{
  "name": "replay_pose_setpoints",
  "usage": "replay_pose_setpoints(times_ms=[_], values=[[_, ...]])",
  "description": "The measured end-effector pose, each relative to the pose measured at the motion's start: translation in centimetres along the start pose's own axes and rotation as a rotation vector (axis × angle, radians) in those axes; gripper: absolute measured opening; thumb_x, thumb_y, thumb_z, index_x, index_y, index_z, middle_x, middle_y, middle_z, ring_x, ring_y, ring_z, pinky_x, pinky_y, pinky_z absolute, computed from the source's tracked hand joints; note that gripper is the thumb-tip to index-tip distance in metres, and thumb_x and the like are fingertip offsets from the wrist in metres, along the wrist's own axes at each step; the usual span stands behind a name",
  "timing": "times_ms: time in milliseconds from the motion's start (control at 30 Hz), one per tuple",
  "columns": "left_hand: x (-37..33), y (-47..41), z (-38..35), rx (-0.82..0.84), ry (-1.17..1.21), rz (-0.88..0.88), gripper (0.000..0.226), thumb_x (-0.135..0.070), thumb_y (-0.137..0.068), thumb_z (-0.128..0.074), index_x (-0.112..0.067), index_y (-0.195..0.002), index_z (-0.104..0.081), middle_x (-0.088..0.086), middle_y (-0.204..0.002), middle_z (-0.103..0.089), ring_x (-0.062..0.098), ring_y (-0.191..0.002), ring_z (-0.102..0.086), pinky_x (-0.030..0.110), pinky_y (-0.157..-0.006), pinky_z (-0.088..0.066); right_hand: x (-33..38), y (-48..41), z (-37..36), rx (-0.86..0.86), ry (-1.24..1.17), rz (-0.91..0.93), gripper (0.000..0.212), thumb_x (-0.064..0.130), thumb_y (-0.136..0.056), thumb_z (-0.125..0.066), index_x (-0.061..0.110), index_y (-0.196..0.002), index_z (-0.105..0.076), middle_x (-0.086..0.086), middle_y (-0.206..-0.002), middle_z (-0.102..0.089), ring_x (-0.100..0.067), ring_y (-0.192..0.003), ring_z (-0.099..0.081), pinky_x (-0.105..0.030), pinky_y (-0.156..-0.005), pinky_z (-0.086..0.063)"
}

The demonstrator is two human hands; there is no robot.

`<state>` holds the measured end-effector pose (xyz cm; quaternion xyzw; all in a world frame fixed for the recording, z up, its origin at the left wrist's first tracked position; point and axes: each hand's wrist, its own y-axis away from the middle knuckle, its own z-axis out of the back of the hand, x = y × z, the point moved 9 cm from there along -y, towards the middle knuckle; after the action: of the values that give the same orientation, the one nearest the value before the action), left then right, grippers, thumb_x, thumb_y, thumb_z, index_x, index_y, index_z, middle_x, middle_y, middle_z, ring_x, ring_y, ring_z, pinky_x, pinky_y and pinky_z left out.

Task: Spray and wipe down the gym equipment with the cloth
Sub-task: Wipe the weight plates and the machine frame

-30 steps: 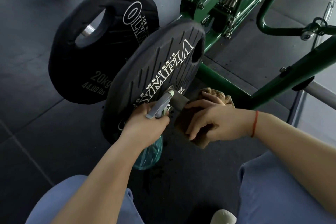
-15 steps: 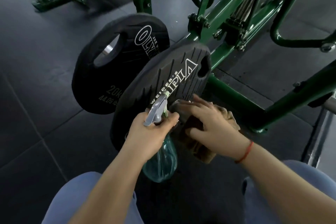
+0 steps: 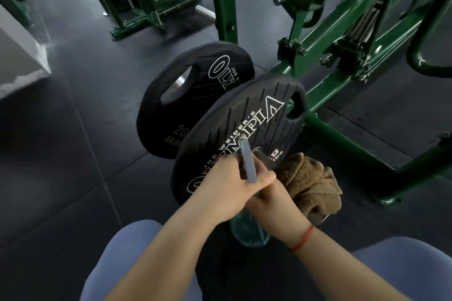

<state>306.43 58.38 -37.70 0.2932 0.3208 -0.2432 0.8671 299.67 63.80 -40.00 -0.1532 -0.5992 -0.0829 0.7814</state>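
Closest are 2 knees (image 3: pixel 117 259) in blue-grey trousers. Both arms reach out over them and cross at the wrists.

The left hand (image 3: pixel 227 188) is curled tight round the neck of the bottle (image 3: pixel 248 166). The bottle's clear green body hangs down under the wrists. Its grey head is long and thin and runs straight away from the person. The tip points at the face of the near plate (image 3: pixel 244 124) and sits right up against it.

The right hand (image 3: pixel 269 200) has a red string (image 3: pixel 302 239) on its wrist. It goes under the left hand, which hides its fingers, so I cannot tell how they lie or if they hold a thing. The brown cloth (image 3: pixel 310 183) is bunched up and touches the right side of this hand. It is by the low right edge of the near plate.

The near plate is black, stands on its edge and says OLYMPIA in white. It has a grip hole at the top right. The far plate (image 3: pixel 195 95) stands just behind it to the left, partly hidden, and shows a 20.

A green frame (image 3: pixel 342 140) runs behind the 2 plates and off to the right. The floor (image 3: pixel 61 166) is dark. Far back stand a green machine (image 3: pixel 146 14) and, at the left, a pale box (image 3: pixel 22 56).
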Motion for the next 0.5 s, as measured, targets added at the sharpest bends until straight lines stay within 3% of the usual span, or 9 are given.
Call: replay_pose_setpoints(times_ms=[100, 167, 233, 267, 333, 400, 467, 500], values=[[-0.1, 0.6, 1.5, -0.001, -0.009, -0.029, 0.035, -0.046, -0.089, -0.071, -0.034, -0.121, -0.065, -0.015, -0.12, -0.068, -0.004, -0.102, -0.063, 0.018, -0.087, -0.053, -2.4, 0.5, 0.6, -0.018, -0.193, -0.24, 0.052, 0.004, -0.089, -0.066, 0.04, -0.125, -0.054, 0.002, -0.108, -0.071, -0.011, -0.104, -0.068, -0.038, -0.093, -0.057], [0.0, 1.3, 3.8, -0.147, 0.033, -0.043, 0.032, -0.035, -0.093, -0.068, -0.036, -0.125, -0.065, -0.017, -0.124, -0.066, -0.014, -0.097, -0.06, 0.003, -0.079, -0.046, -3.7, 0.6, 1.1, -0.061, -0.332, -0.38, 0.04, 0.005, -0.082, -0.068, 0.027, -0.115, -0.065, -0.011, -0.104, -0.073, -0.029, -0.1, -0.07, -0.053, -0.092, -0.056], [0.3, 2.4, 6.9, -0.397, 0.062, -0.078, 0.034, -0.023, -0.097, -0.064, -0.033, -0.129, -0.064, -0.016, -0.126, -0.064, -0.016, -0.097, -0.059, -0.003, -0.075, -0.042, -4.2, 0.5, 1.2, -0.086, -0.496, -0.471, 0.034, -0.004, -0.083, -0.065, 0.013, -0.112, -0.066, -0.018, -0.102, -0.072, -0.035, -0.094, -0.071, -0.05, -0.087, -0.058], [0.3, 3.1, 8.3, -0.52, 0.047, -0.106, 0.036, -0.018, -0.098, -0.062, -0.031, -0.131, -0.063, -0.014, -0.13, -0.062, -0.009, -0.103, -0.061, 0.0, -0.082, -0.044, -4.3, 0.5, 1.3, -0.094, -0.535, -0.501, 0.03, -0.005, -0.085, -0.064, 0.011, -0.111, -0.065, -0.017, -0.098, -0.071, -0.033, -0.089, -0.071, -0.047, -0.083, -0.058], [0.9, 3.8, 9.5, -0.648, -0.115, -0.104, 0.044, -0.015, -0.1, -0.058, -0.025, -0.143, -0.055, -0.009, -0.147, -0.052, 0.012, -0.124, -0.057, 0.021, -0.105, -0.045, -4.4, 0.5, 1.5, -0.108, -0.563, -0.527, 0.021, 0.005, -0.088, -0.069, 0.011, -0.108, -0.067, -0.009, -0.096, -0.073, -0.026, -0.089, -0.072, -0.042, -0.084, -0.058], [2.0, 3.3, 8.6, -0.579, -0.276, 0.005, 0.055, -0.017, -0.103, -0.052, -0.022, -0.156, -0.037, -0.007, -0.162, -0.034, 0.025, -0.146, -0.036, 0.043, -0.121, -0.031, -4.3, 0.3, 1.8, -0.121, -0.568, -0.525, 0.024, 0.022, -0.089, -0.074, 0.012, -0.11, -0.07, -0.002, -0.101, -0.077, -0.019, -0.098, -0.073, -0.039, -0.092, -0.057], [3.0, 2.8, 7.2, -0.488, -0.292, 0.132, 0.06, -0.017, -0.105, -0.045, -0.024, -0.161, -0.022, -0.006, -0.165, -0.027, 0.032, -0.153, -0.018, 0.048, -0.124, -0.022, -4.2, 0.1, 2.0, -0.116, -0.552, -0.531, 0.032, 0.034, -0.089, -0.072, 0.013, -0.113, -0.071, -0.002, -0.104, -0.077, -0.016, -0.099, -0.073, -0.036, -0.089, -0.059], [3.1, 2.8, 6.8, -0.493, -0.292, 0.151, 0.061, -0.015, -0.105, -0.044, -0.024, -0.161, -0.02, -0.005, -0.165, -0.028, 0.035, -0.152, -0.02, 0.049, -0.123, -0.024, -4.2, 0.1, 2.0, -0.109, -0.559, -0.538, 0.034, 0.037, -0.09, -0.07, 0.012, -0.113, -0.071, -0.004, -0.104, -0.077, -0.019, -0.098, -0.074, -0.036, -0.087, -0.06]])
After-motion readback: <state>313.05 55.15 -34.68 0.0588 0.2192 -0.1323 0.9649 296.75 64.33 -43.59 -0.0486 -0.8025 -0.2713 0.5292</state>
